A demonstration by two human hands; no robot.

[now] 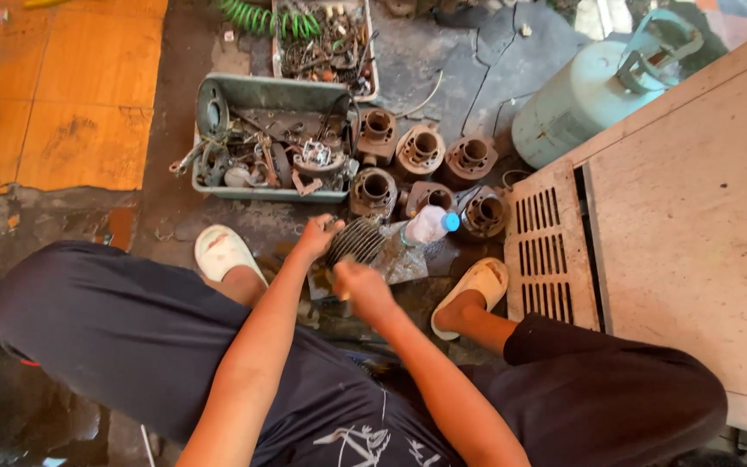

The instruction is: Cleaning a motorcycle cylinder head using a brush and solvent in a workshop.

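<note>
A dark finned engine cylinder (358,241) rests on the grimy floor between my feet. My left hand (318,233) grips its left side. My right hand (361,286) is closed just in front of it, near its lower end; a small pale object seems to be in it, but I cannot tell what. Behind the cylinder lie several rusty engine cylinders (421,152) in two rows. A clear plastic bottle with a blue cap (430,225) lies on its side right of the finned cylinder.
A grey tray (218,99) of oily metal parts stands at the back left, a white tray (372,52) of scrap and a green coiled hose (257,15) behind it. A pale gas canister (581,99) and a wooden bench (693,216) are at right. White slippers (222,251) are on my feet.
</note>
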